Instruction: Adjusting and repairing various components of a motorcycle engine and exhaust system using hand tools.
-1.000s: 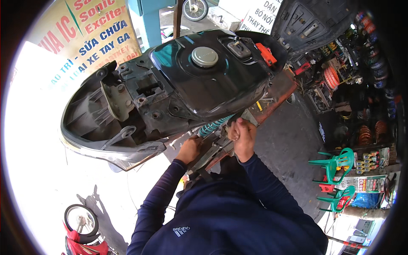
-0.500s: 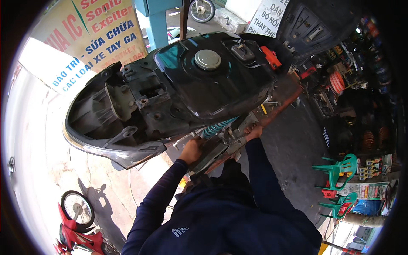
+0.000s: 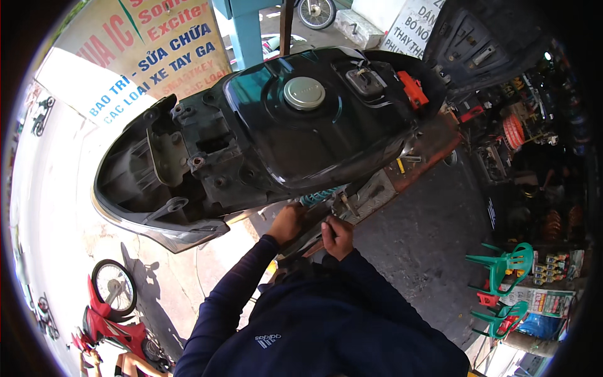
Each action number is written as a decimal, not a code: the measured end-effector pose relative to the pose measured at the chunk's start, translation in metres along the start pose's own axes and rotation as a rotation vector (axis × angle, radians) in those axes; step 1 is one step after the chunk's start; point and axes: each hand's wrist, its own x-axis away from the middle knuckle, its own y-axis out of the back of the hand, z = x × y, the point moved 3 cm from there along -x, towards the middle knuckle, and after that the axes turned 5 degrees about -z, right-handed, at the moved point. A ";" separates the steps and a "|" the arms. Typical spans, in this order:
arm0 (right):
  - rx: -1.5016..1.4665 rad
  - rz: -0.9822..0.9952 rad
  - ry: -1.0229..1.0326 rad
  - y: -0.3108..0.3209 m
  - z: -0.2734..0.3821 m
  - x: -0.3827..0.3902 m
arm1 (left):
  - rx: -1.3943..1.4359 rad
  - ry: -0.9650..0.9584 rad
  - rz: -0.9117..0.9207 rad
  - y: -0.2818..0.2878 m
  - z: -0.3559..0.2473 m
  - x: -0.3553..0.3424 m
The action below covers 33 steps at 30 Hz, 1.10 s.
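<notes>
In front of me is a scooter body with its panels off, a black fuel tank with a round silver cap on top. Below its near side shows a teal coil-spring shock absorber. My left hand is curled beside the lower end of that spring, its fingertips lost in shade. Just right of it, my right hand is closed, thumb and fingers pressed together near the bench edge. Whatever either hand grips is hidden.
The scooter stands on a rusty-edged metal bench with small tools on it. A raised seat stands at the far right. Green plastic chairs are at right. A red motorbike is at lower left, a person's limbs beside it.
My right hand has left the bench's edge farther right and come left and nearer, close beside my left hand. The left hand stays by the spring. The view has shifted slightly.
</notes>
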 end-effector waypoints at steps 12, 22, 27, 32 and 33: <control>-0.633 0.010 -1.332 0.085 -0.081 -0.005 | -0.220 0.348 -0.070 -0.008 -0.013 -0.001; 0.084 0.843 -0.428 0.117 -0.112 0.090 | -0.455 0.431 -0.240 -0.033 -0.021 0.003; -0.269 0.982 -0.583 0.109 -0.147 0.082 | -0.623 0.530 -0.304 -0.048 -0.024 -0.003; -1.132 0.913 -1.349 0.090 -0.169 0.089 | -0.766 0.585 -0.414 -0.061 -0.043 0.001; -1.078 0.877 -1.374 0.088 -0.174 0.087 | -0.783 0.579 -0.459 -0.062 -0.046 0.003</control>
